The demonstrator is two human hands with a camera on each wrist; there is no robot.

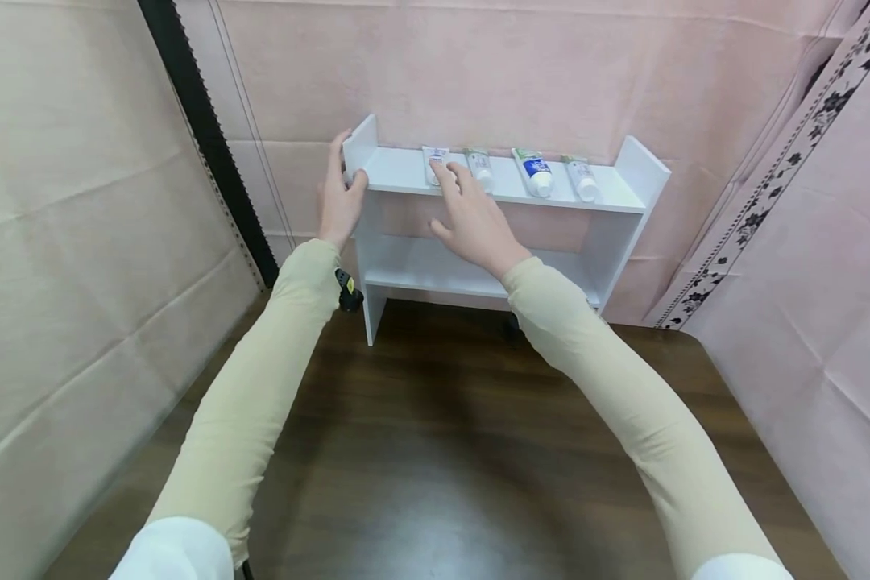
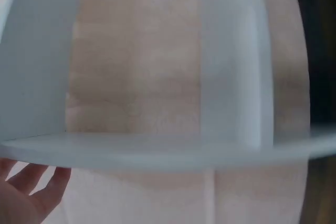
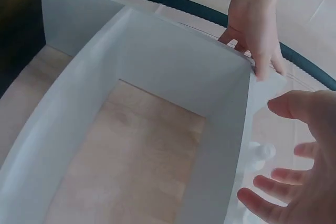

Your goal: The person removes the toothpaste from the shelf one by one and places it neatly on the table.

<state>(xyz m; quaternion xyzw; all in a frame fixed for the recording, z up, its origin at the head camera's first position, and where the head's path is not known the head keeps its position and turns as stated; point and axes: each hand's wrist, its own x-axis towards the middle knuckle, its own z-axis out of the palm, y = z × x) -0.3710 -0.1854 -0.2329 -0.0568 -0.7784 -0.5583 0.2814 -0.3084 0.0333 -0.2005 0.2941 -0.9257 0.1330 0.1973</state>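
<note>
A white two-tier shelf (image 1: pixel 627 250) stands against the back curtain. My left hand (image 1: pixel 342 201) grips its left side panel near the top, thumb at the front edge and fingers around the outside, as the right wrist view also shows. Several squeeze tubes lie in a row on the upper board: a white one (image 1: pixel 435 153) at the left, a pale one (image 1: pixel 480 167), a blue-and-white one (image 1: pixel 533 167) and another pale one (image 1: pixel 582 177). My right hand (image 1: pixel 474 221) is in front of the upper board with fingers spread, holding nothing; its fingertips overlap the leftmost tube in the head view.
The shelf stands at the back of a dark wooden table (image 1: pixel 420 451). Pale curtains (image 1: pixel 80 201) enclose the table at left, back and right. A black strip (image 1: pixel 210 137) runs down the left corner, a flowered band (image 1: pixel 776 177) down the right.
</note>
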